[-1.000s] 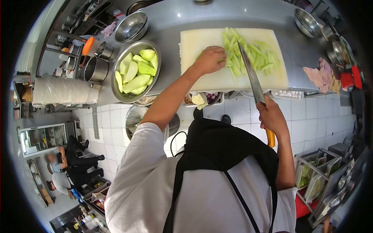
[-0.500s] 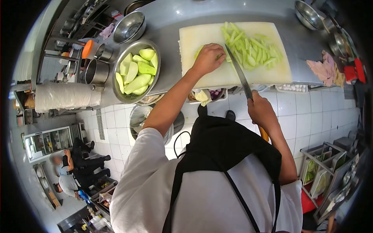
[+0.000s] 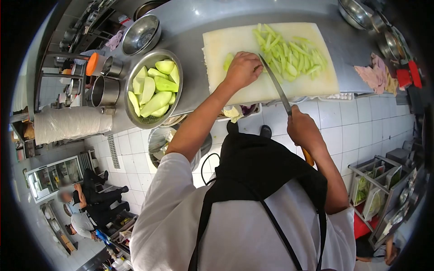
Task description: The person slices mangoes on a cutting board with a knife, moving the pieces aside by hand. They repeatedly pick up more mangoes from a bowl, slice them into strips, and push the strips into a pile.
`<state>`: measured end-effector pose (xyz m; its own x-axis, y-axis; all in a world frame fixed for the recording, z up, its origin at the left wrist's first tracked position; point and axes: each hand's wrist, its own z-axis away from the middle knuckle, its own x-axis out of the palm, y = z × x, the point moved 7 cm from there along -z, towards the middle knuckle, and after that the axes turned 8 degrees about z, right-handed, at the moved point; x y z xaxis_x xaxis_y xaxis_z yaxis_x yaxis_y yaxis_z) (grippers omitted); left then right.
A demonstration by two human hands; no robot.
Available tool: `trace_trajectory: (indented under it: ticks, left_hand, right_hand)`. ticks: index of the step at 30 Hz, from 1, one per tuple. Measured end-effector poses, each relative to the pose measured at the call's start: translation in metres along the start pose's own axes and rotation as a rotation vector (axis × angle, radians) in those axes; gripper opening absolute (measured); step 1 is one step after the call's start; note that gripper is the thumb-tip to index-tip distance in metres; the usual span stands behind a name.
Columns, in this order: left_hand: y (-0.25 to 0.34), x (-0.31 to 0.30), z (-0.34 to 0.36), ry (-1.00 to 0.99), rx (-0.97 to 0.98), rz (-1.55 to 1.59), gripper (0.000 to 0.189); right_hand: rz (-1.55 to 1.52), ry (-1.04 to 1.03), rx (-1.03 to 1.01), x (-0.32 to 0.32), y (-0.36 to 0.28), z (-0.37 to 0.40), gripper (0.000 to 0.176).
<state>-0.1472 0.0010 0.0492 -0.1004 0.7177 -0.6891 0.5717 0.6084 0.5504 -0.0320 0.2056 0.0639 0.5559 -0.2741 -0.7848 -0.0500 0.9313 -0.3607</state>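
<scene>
— Vegetable, where is it?
— On the white plastic cutting board (image 3: 217, 45), left part: a pale green peeled vegetable piece (image 3: 228, 61), mostly under the left hand (image 3: 244, 70). Only a light, smooth end shows.
— Left fingers?
— Curled, pressed together, holding the piece down on the board.
— Other hand?
— Below the board's near edge, the right hand (image 3: 304, 130), fingers wrapped tight round the orange handle (image 3: 308, 158) of the long steel-bladed knife (image 3: 274, 83). Blade runs diagonally up, tip just beside the left knuckles.
— Cut stuff?
— Heap of thin light green strips (image 3: 289, 54) on the board, right of the blade, lying in all directions and touching one another.
— Around it?
— Board sits on the grey steel table (image 3: 190, 27). Left of the board, a round metal bowl (image 3: 128, 106) holding big green wedges (image 3: 156, 90). On the right, well apart, a pink crumpled cloth (image 3: 373, 77).
</scene>
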Motion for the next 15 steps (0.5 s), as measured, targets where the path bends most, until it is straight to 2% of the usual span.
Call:
trace_trajectory:
  ticks: [4, 8, 12, 15]
  left_hand:
    - [-0.004, -0.001, 0.0, 0.0, -0.01, -0.009, 0.008]
    - [-0.002, -0.004, -0.002, -0.049, 0.008, 0.009, 0.008]
    - [-0.013, -0.02, 0.01, -0.008, -0.091, 0.023, 0.014]
    - [-0.027, -0.036, 0.009, 0.004, -0.124, 0.014, 0.019]
  right_hand:
    - [-0.07, -0.076, 0.035, 0.003, -0.009, -0.02, 0.023]
    - [-0.131, -0.025, -0.032, -0.019, -0.017, -0.054, 0.025]
    - [-0.2, 0.08, -0.059, -0.048, -0.027, -0.037, 0.025]
    - [-0.189, 0.033, -0.046, -0.046, -0.026, -0.018, 0.024]
